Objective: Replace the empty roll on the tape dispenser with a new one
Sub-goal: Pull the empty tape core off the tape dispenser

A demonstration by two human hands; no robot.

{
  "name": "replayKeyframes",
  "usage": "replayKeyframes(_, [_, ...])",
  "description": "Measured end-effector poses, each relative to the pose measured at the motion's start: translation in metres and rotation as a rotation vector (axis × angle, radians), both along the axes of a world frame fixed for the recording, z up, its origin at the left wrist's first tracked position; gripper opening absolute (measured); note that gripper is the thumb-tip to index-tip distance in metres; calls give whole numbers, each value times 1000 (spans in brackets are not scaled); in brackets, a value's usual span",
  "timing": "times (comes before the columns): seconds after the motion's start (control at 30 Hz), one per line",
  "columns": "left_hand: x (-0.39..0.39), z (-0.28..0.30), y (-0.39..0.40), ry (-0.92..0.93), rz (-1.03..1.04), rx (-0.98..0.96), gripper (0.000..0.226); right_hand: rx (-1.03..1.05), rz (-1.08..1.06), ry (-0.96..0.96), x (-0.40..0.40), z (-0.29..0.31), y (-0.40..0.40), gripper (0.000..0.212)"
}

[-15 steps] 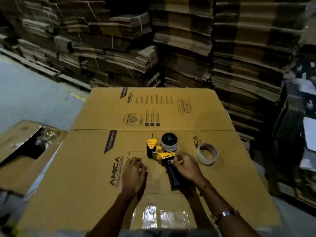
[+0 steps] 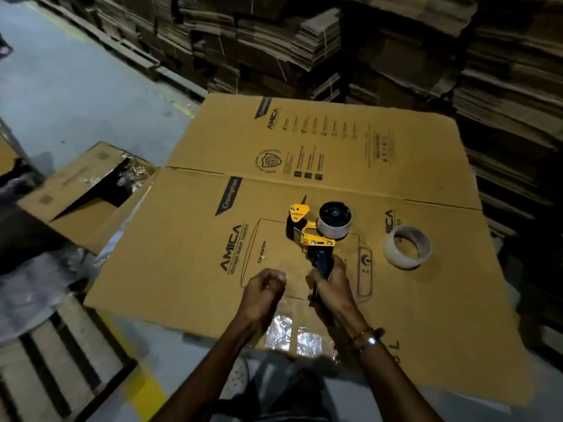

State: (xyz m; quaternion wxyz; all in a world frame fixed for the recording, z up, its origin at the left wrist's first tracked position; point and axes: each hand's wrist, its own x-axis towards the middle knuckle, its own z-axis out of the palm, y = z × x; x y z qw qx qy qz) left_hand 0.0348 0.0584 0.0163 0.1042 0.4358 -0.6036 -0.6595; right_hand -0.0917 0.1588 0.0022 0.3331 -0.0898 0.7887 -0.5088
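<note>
The right hand [image 2: 330, 287] grips the handle of the tape dispenser [image 2: 316, 231], whose roll sits beyond the fingers. The left hand [image 2: 264, 289] is curled, holding nothing I can see. A loose tape roll [image 2: 406, 246] lies well right. Judging by this, removing the mounted roll comes next.

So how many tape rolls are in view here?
2. One roll is mounted on the yellow tape dispenser, whose handle the right hand grips. The other, a loose roll, lies flat on the cardboard sheet, right of the dispenser. None seem hidden.
</note>
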Motion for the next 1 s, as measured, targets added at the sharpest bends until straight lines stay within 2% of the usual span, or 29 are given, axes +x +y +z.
replayKeyframes(0.07, [-1, 7, 0, 31, 38, 157, 8, -28, -36, -61, 21, -5, 2, 41])
replayKeyframes(0.17, [0, 15, 1, 21, -33, 247, 16, -99, -94, -143, 57, -8, 3, 49])
replayKeyframes(0.33, [18, 6, -11, -80, -167, 226, 34, -108, -113, -106, 115, -13, -11, 59])
replayKeyframes(0.5, [54, -9, -47, -258, -408, -93, 35, -60, 12, -100, 165, -2, -23, 55])
replayKeyframes(0.6, [61, -10, -72, -309, -539, -268, 28, 11, 74, 53, 168, -6, -27, 37])
replayKeyframes(0.73, [63, -14, -97, -342, -673, -618, 33, 26, -112, 213, 151, 1, -22, 18])
replayKeyframes(0.77, [63, -14, -100, -345, -685, -736, 34, 63, -156, 304, 143, 4, -21, 15])
replayKeyframes(0.8, [64, -14, -103, -367, -694, -848, 36, 124, -184, 422, 133, 7, -20, 18])
replayKeyframes(0.87, [63, -14, -107, -427, -684, -1001, 40, 215, -186, 577, 111, 7, -16, 47])
replayKeyframes(1.0, [62, -22, -107, -351, -642, -1109, 39, 223, -10, 492, 89, 6, -15, 96])
